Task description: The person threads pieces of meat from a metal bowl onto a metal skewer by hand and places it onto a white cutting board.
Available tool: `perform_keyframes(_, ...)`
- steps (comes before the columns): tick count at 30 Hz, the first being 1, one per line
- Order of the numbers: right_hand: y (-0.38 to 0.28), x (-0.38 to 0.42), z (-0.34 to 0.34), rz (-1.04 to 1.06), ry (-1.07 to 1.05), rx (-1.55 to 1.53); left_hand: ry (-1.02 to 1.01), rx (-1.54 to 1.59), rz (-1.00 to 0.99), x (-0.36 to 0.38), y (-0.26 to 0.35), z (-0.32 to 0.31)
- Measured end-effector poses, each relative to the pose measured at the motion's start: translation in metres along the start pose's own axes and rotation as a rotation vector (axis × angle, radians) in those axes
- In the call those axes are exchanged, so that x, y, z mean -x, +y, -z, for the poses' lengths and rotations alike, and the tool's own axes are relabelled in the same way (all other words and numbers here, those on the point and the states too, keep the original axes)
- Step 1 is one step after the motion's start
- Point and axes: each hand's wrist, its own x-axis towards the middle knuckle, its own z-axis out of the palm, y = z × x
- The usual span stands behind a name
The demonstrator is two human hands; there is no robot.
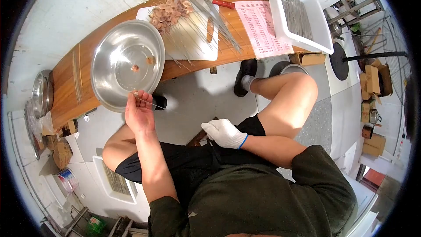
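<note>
My bare left hand (139,113) pinches a thin metal skewer (151,103) that has a small piece of meat (136,93) on it, right at the near rim of a large steel bowl (118,39). Two bits of meat (136,67) lie inside the bowl. My right hand (223,132), in a white glove, rests on my lap with loosely curled fingers and holds nothing. Behind the bowl, a white cutting board (199,48) carries a heap of meat skewers (170,12) and several bare skewers.
The bowl and board sit on a curved wooden bench (66,85). On the bench are also a red-handled knife (223,3), a pink printed sheet (263,28) and a white tub of skewers (302,17). Steel bowls (41,92) stand far left. Another white tray (116,180) lies on the floor.
</note>
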Motion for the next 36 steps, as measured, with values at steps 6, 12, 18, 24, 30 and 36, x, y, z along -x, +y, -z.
perform_keyframes(6,-0.004,0.0,0.001,-0.016,-0.001,-0.009,-0.052,0.019,0.005,0.0,-0.003,0.001)
perform_keyframes(12,-0.001,0.0,0.002,-0.011,0.003,-0.013,-0.051,0.007,0.014,0.0,-0.005,0.0)
perform_keyframes(18,-0.002,0.001,0.002,-0.036,-0.002,-0.044,-0.035,-0.021,0.012,0.003,-0.008,-0.007)
perform_keyframes(24,-0.004,0.0,0.005,-0.012,-0.012,0.007,-0.022,-0.056,0.02,0.008,-0.006,-0.014)
perform_keyframes(30,-0.001,-0.002,0.004,0.021,0.001,0.038,0.006,-0.121,0.007,0.01,-0.007,-0.02)
perform_keyframes(36,-0.006,-0.008,0.009,-0.02,-0.003,-0.006,-0.125,0.0,0.008,0.009,0.0,-0.013)
